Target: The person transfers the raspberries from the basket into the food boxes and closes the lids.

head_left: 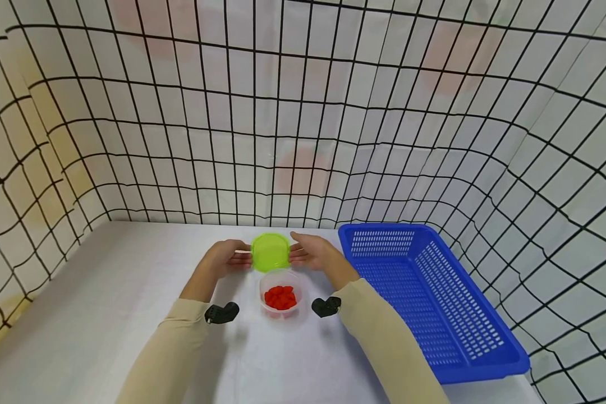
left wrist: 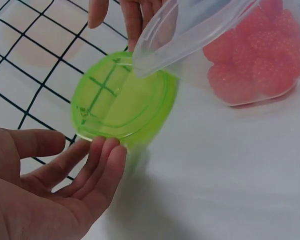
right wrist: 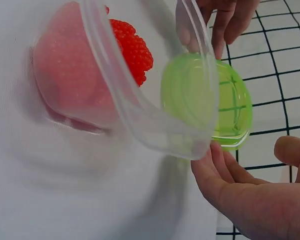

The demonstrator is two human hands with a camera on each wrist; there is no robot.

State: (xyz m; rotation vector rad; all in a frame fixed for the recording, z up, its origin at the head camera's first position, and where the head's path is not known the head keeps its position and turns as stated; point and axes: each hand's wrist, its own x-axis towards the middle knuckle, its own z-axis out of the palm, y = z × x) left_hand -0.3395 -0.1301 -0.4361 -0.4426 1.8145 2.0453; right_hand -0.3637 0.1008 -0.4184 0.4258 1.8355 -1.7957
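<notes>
A translucent lime-green lid point(head_left: 270, 252) is held up between my two hands, tilted beyond a clear plastic tub point(head_left: 281, 275). Fingertips of my left hand point(head_left: 227, 258) touch the lid's left edge, its thumb standing apart, as the left wrist view shows. On the opposite edge, the fingertips of my right hand point(head_left: 315, 251) support it, with that thumb also off the lid. Red raspberries point(head_left: 280, 298) lie in the bottom of the uncovered tub, which stands on the white table between my forearms. In the right wrist view the tub's rim point(right wrist: 134, 112) partly overlaps the lid point(right wrist: 232, 107).
A blue plastic basket point(head_left: 419, 292) with slotted sides stands to the right, beside my right forearm. Black wire mesh point(head_left: 303, 123) borders the back and both sides of the white table point(head_left: 121, 292). A small black device sits at each wrist.
</notes>
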